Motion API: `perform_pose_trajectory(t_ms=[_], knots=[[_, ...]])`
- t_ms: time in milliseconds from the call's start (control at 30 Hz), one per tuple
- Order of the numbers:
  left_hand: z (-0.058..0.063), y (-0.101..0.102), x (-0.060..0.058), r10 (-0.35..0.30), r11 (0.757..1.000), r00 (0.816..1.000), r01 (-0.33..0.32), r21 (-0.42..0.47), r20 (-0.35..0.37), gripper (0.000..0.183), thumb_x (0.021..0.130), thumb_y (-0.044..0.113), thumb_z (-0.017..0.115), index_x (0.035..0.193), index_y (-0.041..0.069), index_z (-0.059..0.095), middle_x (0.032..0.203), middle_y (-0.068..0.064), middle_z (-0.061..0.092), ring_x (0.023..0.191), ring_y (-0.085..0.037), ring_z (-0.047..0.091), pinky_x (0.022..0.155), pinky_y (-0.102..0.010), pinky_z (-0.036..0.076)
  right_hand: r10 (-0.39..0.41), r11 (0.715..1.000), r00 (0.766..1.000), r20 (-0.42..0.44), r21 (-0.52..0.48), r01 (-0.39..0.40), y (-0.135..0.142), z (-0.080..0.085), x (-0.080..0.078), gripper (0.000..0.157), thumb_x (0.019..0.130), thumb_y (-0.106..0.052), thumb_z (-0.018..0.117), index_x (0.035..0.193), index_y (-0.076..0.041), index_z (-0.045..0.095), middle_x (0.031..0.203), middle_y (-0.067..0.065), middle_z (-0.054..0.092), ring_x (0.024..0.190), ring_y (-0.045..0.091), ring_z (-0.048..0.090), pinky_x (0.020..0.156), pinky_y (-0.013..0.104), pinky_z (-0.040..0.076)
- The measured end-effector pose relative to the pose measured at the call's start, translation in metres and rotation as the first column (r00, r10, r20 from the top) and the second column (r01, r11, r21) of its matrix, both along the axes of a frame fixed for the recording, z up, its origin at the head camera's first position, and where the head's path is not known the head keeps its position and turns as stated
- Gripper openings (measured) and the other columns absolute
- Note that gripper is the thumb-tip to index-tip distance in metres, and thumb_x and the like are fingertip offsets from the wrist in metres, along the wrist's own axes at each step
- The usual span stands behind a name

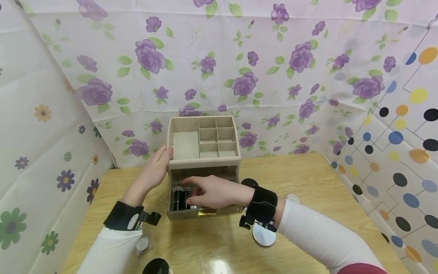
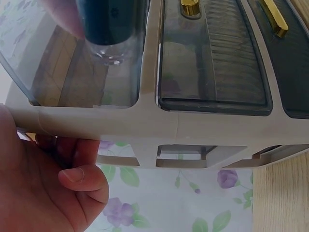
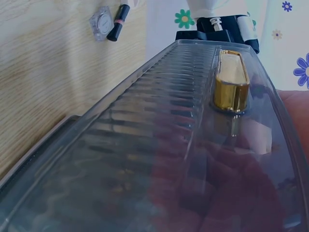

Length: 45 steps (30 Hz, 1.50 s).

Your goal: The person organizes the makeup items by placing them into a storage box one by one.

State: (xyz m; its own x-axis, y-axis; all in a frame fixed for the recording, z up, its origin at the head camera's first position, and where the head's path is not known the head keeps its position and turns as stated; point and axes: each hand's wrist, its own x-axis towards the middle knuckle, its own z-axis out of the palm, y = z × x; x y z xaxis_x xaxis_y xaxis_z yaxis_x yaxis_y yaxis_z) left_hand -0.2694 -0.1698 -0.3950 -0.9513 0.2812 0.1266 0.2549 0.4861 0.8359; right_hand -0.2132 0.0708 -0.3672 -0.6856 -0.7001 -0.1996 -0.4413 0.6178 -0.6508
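A cream desktop organizer (image 1: 203,163) stands at the back of the table, its clear smoky top drawer (image 1: 174,216) pulled out. My left hand (image 1: 155,167) holds the organizer's upper left side; in the left wrist view its fingers bend against the side edge. Two dark tubes (image 1: 177,198) with clear ends stand at the drawer's left. Over the drawer reaches my right hand (image 1: 215,192), index finger and thumb spread apart, the index tip close to the tube tops. A dark tube (image 2: 106,21) shows large in the left wrist view, a finger beside it. The right wrist view catches the drawer's gold handle (image 3: 231,87).
A silver disc (image 1: 264,234) lies below my right wrist, with a black round item (image 1: 249,182) and a clear round item (image 1: 293,198) nearby. Front left are a small clear jar (image 1: 143,243) and a black lid (image 1: 157,266). The right wrist view also shows a black lipstick (image 3: 118,24).
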Motion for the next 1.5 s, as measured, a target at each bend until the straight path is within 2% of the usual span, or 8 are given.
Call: perform_pose_trajectory(t_ms=[100, 200, 367, 733, 1200, 1500], knots=[[0.0012, -0.0002, -0.0001, 0.002, 1.000, 1.000, -0.002, -0.001, -0.008, 0.063, 0.116, 0.051, 0.025, 0.155, 0.004, 0.044, 0.140, -0.027, 0.057, 0.129, -0.045, 0.055, 0.106, -0.066, 0.044, -0.007, 1.000, 1.000, 0.005, 0.014, 0.007, 0.0000, 0.0004, -0.0005, 0.049, 0.113, -0.026, 0.057, 0.161, -0.016, 0.046, 0.101, -0.011, 0.071, 0.076, 0.005, 0.065, 0.074, 0.026, 0.053], [0.0028, -0.0004, -0.0001, 0.005, 1.000, 1.000, -0.005, -0.005, -0.016, 0.063, 0.116, 0.050, 0.025, 0.154, 0.004, 0.045, 0.139, -0.028, 0.058, 0.128, -0.045, 0.056, 0.105, -0.066, 0.044, -0.014, 1.000, 1.000, 0.013, 0.020, 0.014, -0.0007, 0.0011, -0.0007, 0.047, 0.115, -0.019, 0.050, 0.161, -0.017, 0.045, 0.102, -0.008, 0.072, 0.070, 0.007, 0.063, 0.070, 0.027, 0.052], [0.0037, -0.0002, -0.0001, -0.002, 1.000, 1.000, 0.002, -0.009, -0.011, 0.064, 0.116, 0.050, 0.024, 0.158, 0.004, 0.041, 0.141, -0.028, 0.057, 0.129, -0.046, 0.056, 0.104, -0.067, 0.045, -0.020, 0.999, 1.000, 0.018, 0.029, 0.020, -0.0013, 0.0028, -0.0002, 0.048, 0.115, -0.014, 0.049, 0.162, -0.017, 0.044, 0.103, -0.008, 0.072, 0.070, 0.008, 0.062, 0.070, 0.026, 0.051], [0.0009, -0.0008, -0.0032, 0.000, 1.000, 1.000, 0.000, -0.019, 0.001, 0.068, 0.115, 0.056, 0.023, 0.159, 0.006, 0.039, 0.144, -0.028, 0.054, 0.134, -0.047, 0.053, 0.108, -0.069, 0.041, -0.015, 0.999, 1.000, 0.015, 0.051, 0.014, 0.0007, 0.0040, 0.0017, 0.049, 0.115, -0.017, 0.048, 0.164, -0.020, 0.042, 0.098, -0.006, 0.070, 0.070, 0.008, 0.062, 0.074, 0.028, 0.052], [0.0003, -0.0008, 0.0002, 0.000, 1.000, 1.000, 0.000, -0.021, 0.002, 0.067, 0.116, 0.052, 0.024, 0.163, 0.006, 0.035, 0.148, -0.029, 0.053, 0.135, -0.048, 0.053, 0.108, -0.070, 0.042, -0.013, 1.000, 0.998, 0.066, 0.022, 0.012, 0.0039, 0.0002, 0.0026, 0.048, 0.117, -0.016, 0.043, 0.165, -0.019, 0.041, 0.092, -0.006, 0.069, 0.066, 0.010, 0.061, 0.065, 0.027, 0.051], [0.0019, -0.0004, 0.0020, -0.007, 1.000, 1.000, 0.007, -0.007, 0.004, 0.067, 0.116, 0.052, 0.025, 0.163, 0.006, 0.035, 0.148, -0.029, 0.053, 0.136, -0.047, 0.052, 0.108, -0.070, 0.041, -0.010, 0.999, 0.998, 0.055, 0.050, 0.008, 0.0050, 0.0025, 0.0035, 0.050, 0.117, -0.019, 0.044, 0.166, -0.022, 0.039, 0.094, -0.007, 0.070, 0.063, 0.009, 0.057, 0.068, 0.028, 0.050]])
